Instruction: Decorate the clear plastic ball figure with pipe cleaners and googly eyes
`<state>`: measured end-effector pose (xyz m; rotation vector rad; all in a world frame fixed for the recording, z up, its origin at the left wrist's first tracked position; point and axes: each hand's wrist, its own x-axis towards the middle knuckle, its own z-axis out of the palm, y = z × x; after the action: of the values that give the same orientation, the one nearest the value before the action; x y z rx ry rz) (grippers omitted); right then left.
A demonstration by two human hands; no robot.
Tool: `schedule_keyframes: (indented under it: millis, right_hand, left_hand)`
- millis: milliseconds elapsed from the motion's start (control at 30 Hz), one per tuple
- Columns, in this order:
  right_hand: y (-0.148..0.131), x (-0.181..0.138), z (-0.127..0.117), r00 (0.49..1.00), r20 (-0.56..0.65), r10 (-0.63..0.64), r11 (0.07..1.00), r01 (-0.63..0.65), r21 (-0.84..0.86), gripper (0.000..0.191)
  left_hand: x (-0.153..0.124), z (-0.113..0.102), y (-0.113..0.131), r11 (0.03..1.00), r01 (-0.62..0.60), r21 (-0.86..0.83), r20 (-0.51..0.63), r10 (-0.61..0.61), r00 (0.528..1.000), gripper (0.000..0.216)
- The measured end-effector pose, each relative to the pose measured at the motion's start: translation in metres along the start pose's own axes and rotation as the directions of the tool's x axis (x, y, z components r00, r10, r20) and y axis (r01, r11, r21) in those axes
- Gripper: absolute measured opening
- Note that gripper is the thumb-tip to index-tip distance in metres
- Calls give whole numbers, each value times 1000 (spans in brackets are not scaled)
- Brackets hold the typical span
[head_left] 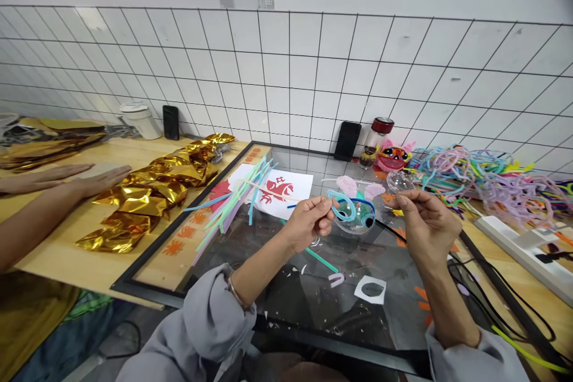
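- Near, on the counter: holed paper, pale curved strip, both loose.
- Left hand: fingers pinched around a light-blue strip; looping looks done, fastening not.
- Right hand: fingertips nearly together; cannot tell whether they grip anything.
- Beyond, between both: clear ball, eyes and pink ears seemingly placed.

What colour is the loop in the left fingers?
The loop is light blue, clearest in head view.

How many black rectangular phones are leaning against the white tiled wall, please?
2: the left phone beside the white lidded container, the right phone beside the clear red-capped bottle. Others could be hidden.
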<state>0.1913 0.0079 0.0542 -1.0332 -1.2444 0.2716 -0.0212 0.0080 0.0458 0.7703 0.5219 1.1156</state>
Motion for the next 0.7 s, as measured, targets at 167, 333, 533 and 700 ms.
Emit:
schedule_keyframes:
  millis: [167, 333, 533, 700]
  right_hand:
    - [-16, -13, 14, 991, 119, -64, 998, 63, 17, 14]
    - [-8, -21, 14, 960, 148, -237, 960, 255, -113, 8]
    - [-9, -20, 11, 920, 145, -365, 898, 389, -205, 5]
    - [-21, -12, 11, 766, 255, -591, 720, 643, -262, 16]
  left_hand:
    - [1, -2, -2, 998, 33, -56, 0, -33, 999, 47]
    - [1, -3, -1, 996, 16, -86, -5, -17, 1000, 44]
    - [1, -3, 0, 994, 49, -97, -7, -50, 999, 41]
    - [3, -5, 1, 991, 77, -110, -7, -78, 997, 43]
